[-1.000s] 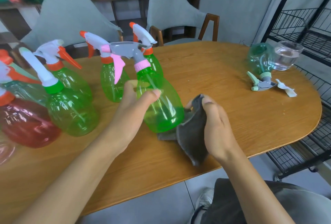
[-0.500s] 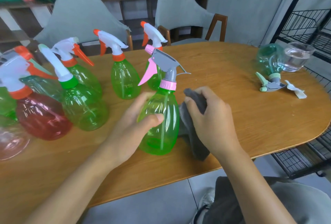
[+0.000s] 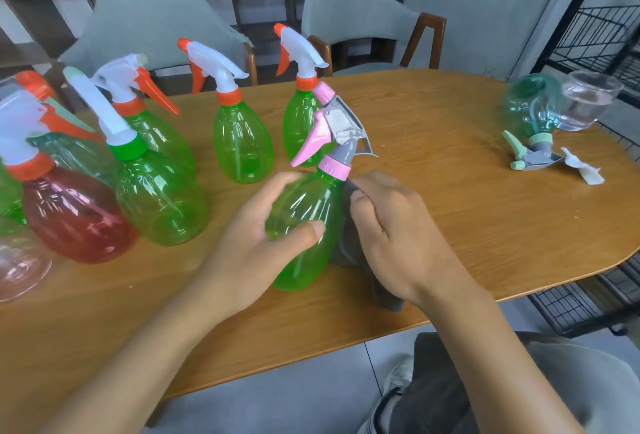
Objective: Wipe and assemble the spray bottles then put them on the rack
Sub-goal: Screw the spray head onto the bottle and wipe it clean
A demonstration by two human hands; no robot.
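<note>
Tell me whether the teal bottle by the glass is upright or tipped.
Tipped: the teal bottle lies on its side on the table, sprayer toward the camera.

Glossy translucent green plastic spray bottle (image 3: 304, 225), matt grey cloth (image 3: 349, 246); smooth wood-grain worktop (image 3: 450, 191), black metal wire rack (image 3: 595, 35), clear glass cup (image 3: 585, 101)

One view only: head cam, wide-angle, looking fwd and down from the seated person's side of the wooden table (image 3: 450, 211). Close to the near edge; forearms enter from the bottom, lap visible below. Far side reaches two grey chairs (image 3: 152, 17), wire rack (image 3: 595, 35) at right edge.
</note>
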